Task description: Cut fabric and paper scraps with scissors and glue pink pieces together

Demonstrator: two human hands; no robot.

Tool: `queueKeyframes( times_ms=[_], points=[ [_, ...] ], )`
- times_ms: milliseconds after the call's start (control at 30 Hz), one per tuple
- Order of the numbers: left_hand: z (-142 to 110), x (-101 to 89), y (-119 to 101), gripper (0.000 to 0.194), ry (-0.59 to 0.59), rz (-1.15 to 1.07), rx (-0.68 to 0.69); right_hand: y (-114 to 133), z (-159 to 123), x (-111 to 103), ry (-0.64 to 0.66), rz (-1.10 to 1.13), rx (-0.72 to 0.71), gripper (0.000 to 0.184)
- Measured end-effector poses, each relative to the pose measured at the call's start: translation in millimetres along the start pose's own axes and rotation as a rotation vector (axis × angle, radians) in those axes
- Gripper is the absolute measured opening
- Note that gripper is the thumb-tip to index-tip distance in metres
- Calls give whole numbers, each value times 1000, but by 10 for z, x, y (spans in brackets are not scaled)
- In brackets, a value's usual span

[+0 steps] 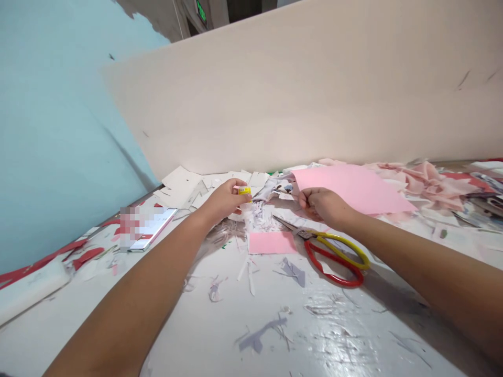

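Note:
My left hand [230,199] is closed around a small container with a yellow band [244,192] and a pale translucent lower part, held over a heap of paper scraps. My right hand [318,204] has its fingers curled in beside the left edge of a large pink sheet [353,186]. Whether anything small is in those fingers is hidden. Below and between the hands lies a small pink paper rectangle [272,243]. Scissors [304,233] with one red and one yellow handle rest just right of it, blades slightly apart, under my right wrist.
A phone [155,230] lies left of my left forearm. White paper offcuts [183,183] gather along the pale panel [275,94] at the back. Crumpled pink fabric [432,186] is at the far right. Thin shreds and scraps litter the white table [204,335].

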State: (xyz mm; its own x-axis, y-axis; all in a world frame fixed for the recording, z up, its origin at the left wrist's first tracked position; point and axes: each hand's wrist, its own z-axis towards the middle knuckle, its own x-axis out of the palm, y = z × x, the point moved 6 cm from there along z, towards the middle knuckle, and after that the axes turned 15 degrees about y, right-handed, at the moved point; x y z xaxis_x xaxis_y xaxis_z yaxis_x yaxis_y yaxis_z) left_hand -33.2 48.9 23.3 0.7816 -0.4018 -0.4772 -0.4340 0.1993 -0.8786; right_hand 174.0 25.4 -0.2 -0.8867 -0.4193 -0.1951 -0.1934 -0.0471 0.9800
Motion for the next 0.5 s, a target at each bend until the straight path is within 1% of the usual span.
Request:
queueKeyframes(
  times_ms=[133, 267, 400, 500],
  points=[
    [19, 74, 24, 39, 63, 8, 19, -207, 24, 55, 74, 118, 71, 7],
    [6, 115, 9, 38, 76, 21, 24, -306, 31, 111, 168, 179, 117, 12],
    [12, 128, 13, 38, 92, 25, 12, -275, 24, 139, 201, 207, 33, 4],
    [22, 122, 16, 38, 96, 36, 26, -244, 22, 140, 198, 221, -22, 10]
  ],
)
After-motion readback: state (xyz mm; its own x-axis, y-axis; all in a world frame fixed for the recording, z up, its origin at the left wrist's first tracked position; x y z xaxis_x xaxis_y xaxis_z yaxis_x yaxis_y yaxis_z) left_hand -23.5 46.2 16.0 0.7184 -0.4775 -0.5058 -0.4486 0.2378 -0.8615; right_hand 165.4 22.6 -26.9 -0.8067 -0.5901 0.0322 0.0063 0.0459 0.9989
